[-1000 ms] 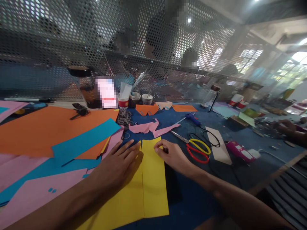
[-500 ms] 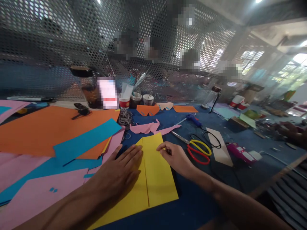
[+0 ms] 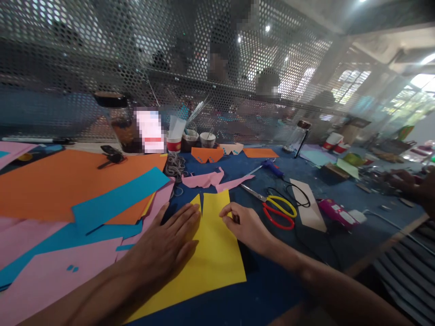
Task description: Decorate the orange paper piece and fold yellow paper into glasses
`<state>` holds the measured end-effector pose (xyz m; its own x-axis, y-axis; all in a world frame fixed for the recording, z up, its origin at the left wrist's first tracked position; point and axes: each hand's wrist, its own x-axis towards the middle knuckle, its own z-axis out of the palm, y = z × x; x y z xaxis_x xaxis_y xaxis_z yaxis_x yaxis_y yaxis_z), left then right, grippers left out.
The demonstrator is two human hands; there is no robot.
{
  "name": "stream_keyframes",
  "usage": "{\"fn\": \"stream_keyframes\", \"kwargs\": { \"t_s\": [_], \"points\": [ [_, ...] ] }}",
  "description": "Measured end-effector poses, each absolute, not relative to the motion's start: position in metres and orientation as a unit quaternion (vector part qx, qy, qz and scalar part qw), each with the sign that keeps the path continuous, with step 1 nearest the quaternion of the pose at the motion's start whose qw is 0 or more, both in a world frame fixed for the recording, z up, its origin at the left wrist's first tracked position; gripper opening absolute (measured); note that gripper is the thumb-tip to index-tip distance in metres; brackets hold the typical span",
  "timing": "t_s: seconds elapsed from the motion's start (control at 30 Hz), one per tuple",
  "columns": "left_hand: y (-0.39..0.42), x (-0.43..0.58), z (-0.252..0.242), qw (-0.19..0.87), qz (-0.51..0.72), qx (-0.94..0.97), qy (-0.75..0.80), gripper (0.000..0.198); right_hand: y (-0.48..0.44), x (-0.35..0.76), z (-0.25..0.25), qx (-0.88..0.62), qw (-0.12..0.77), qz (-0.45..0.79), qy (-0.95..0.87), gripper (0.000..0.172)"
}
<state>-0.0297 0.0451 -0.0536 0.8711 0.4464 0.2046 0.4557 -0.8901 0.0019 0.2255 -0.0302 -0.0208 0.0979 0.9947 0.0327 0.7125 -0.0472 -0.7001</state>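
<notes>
My left hand (image 3: 166, 244) lies flat with its fingers stretched out on the left part of the yellow paper (image 3: 217, 253). Thumb and forefinger of my right hand (image 3: 248, 226) are pinched together at the paper's right edge, near its upper end. A narrow wedge-shaped gap parts the paper at the top, between my two hands. Lower down, the yellow looks like one surface. Scissors (image 3: 279, 210) with red and yellow handles rest just right of my right hand. Pink paper strips (image 3: 204, 179) lie beyond the yellow paper.
Orange sheets (image 3: 44, 181), a blue strip (image 3: 118, 199) and pink paper (image 3: 64, 271) cover the left side. A blue glue gun (image 3: 273, 168), beige card (image 3: 307, 206) and magenta device (image 3: 338, 213) lie to the right. Cups (image 3: 174, 144) and a jar (image 3: 122, 124) stand behind.
The long dark line down the yellow paper has vanished from its lower part. A gap has opened at the top, and the right part with my right hand has shifted slightly left.
</notes>
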Motion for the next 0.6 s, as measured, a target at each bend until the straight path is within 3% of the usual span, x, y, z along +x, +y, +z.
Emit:
{"fn": "stream_keyframes", "kwargs": {
  "t_s": [0.3, 0.6],
  "points": [
    [0.045, -0.029, -0.052, 0.015, -0.115, -0.966, -0.23, 0.053, -0.046, 0.227, -0.008, -0.645, 0.306, 0.307, -0.629, 0.023],
    [0.041, -0.028, -0.051, 0.048, -0.129, -0.969, -0.207, 0.054, -0.04, 0.229, -0.018, -0.678, 0.312, 0.272, -0.607, 0.018]
  ]
}}
